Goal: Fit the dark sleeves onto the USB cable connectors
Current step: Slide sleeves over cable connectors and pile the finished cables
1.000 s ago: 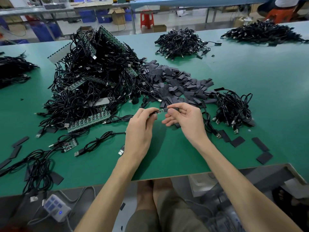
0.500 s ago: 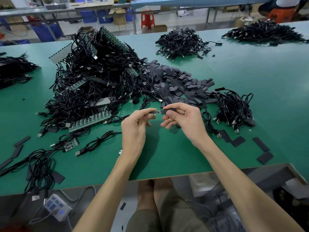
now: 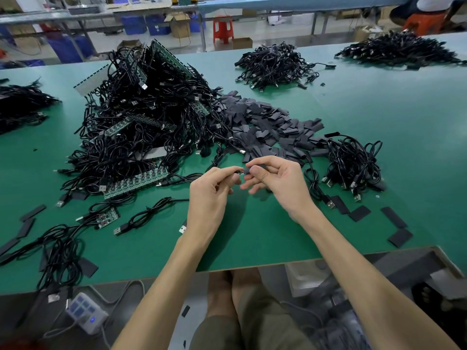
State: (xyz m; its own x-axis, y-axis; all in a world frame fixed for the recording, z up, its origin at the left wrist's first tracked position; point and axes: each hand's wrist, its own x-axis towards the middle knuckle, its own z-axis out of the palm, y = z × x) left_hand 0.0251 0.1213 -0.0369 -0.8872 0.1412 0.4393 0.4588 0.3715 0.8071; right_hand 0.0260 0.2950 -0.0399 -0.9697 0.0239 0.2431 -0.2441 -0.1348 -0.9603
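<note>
My left hand (image 3: 212, 195) pinches the end of a black USB cable (image 3: 177, 177) between thumb and forefinger, just above the green table (image 3: 252, 236). My right hand (image 3: 275, 180) pinches a dark sleeve (image 3: 249, 170) whose open end meets that cable end; the joint is mostly hidden by my fingertips. A heap of loose dark sleeves (image 3: 267, 125) lies just behind my hands. A big tangle of black cables with green circuit strips (image 3: 141, 132) lies to the left.
A small cable bundle (image 3: 353, 162) sits right of my hands. Loose sleeves (image 3: 394, 217) lie at the near right, others (image 3: 25, 228) at the near left. More cable piles (image 3: 275, 64) lie at the back. A power strip (image 3: 86, 313) hangs below the table edge.
My hands have come closer together and the sleeve has slid toward the cable end held in my left fingers.
</note>
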